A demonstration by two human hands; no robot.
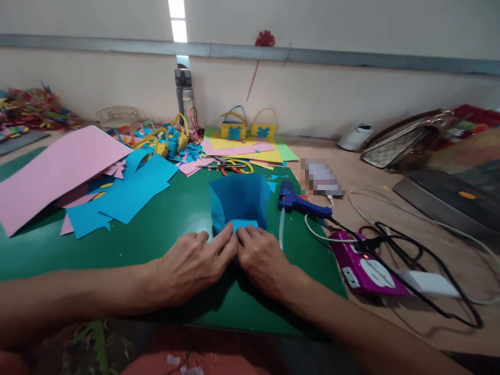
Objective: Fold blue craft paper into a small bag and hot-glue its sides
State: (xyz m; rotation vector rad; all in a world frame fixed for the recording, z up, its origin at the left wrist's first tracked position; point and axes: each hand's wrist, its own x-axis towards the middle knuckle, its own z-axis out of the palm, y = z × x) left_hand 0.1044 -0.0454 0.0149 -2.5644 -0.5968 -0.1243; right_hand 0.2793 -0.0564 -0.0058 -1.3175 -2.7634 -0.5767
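Note:
A blue paper bag shape (240,195) with raised, folded walls sits on the green board (175,297) in front of me. My left hand (197,260) and my right hand (265,255) meet at its near side. Their curled fingers press together on the near flap of the blue paper, thumbs and fingertips partly hidden. A blue glue gun (299,200) lies right of the paper, with a clear glue stick (282,229) running out from its back toward me.
Left lie pink sheets (58,172) and blue sheets (128,195). Scissors (238,165) and two small yellow paper bags (234,130) are at the back. On the right are a purple power strip (365,268), cables, a phone (322,177) and a handbag (402,138).

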